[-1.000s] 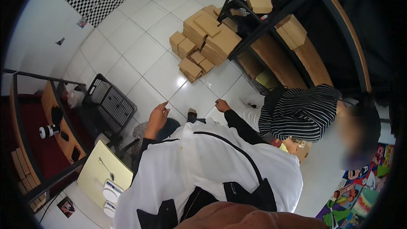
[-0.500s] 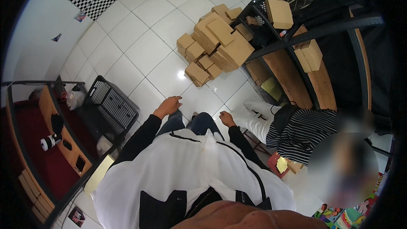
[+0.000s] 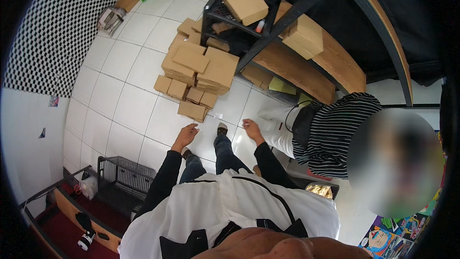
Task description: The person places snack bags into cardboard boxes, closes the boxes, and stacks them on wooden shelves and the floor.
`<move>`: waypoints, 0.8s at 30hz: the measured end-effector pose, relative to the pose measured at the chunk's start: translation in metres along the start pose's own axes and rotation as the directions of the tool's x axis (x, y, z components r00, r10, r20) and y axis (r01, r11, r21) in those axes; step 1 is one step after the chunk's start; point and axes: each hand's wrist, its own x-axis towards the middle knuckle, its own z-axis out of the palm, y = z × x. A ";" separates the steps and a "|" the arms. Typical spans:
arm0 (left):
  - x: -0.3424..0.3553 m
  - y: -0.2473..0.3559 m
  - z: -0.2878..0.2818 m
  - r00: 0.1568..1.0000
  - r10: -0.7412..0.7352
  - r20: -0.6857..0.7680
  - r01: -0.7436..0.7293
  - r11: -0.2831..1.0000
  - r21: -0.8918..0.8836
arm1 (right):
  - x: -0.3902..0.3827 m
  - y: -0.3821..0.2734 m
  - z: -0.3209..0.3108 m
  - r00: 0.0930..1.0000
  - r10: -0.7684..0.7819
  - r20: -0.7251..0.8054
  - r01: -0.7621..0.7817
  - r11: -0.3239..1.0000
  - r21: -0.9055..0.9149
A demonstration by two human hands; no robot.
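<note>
My left hand (image 3: 187,134) hangs open ahead of my body, fingers loosely curved and holding nothing. My right hand (image 3: 251,129) is also open and empty, its fingers slightly bent, beside the white trouser leg of a seated person (image 3: 330,134) in a striped top. Below and between my hands are my legs and dark shoes (image 3: 222,129) on white floor tiles. Just beyond them lie piled cardboard boxes (image 3: 189,67), the nearest being the closest thing to both hands.
A black rack (image 3: 213,29) with a box on top stands behind the pile, beside wooden shelves (image 3: 292,72). A black plastic crate (image 3: 124,177) and red-lined shelving (image 3: 62,216) are at lower left. A checkered wall (image 3: 38,29) is at left, a tray (image 3: 320,191) at right.
The view has swung, and I have stepped toward the boxes: the crate and left shelving now sit lower in the picture. Both hands remain empty in front of me.
</note>
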 end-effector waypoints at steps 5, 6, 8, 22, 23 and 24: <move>0.073 0.123 0.035 0.962 0.253 0.100 -0.253 0.967 -0.010 | 0.067 0.038 -0.147 0.899 0.059 -0.433 0.073 0.957 0.281; 0.089 0.149 0.037 0.957 0.279 0.080 -0.282 0.959 0.032 | 0.081 0.020 -0.174 0.890 0.141 -0.434 0.095 0.873 0.479; 0.120 0.204 0.038 0.944 0.327 0.041 -0.330 0.938 0.105 | 0.103 -0.025 -0.239 0.870 0.260 -0.419 0.129 0.700 0.702; 0.356 0.420 0.117 1.000 -0.002 -0.026 -0.008 0.932 -0.363 | 0.196 -0.104 -0.373 0.919 0.333 -0.211 0.020 0.495 0.869; 0.355 0.429 0.122 1.000 0.015 0.015 -0.008 0.922 -0.388 | 0.195 -0.094 -0.377 0.911 0.350 -0.217 0.015 0.499 0.866; 0.356 0.431 0.125 0.999 0.025 0.048 -0.003 0.911 -0.412 | 0.193 -0.090 -0.377 0.911 0.352 -0.215 0.012 0.497 0.867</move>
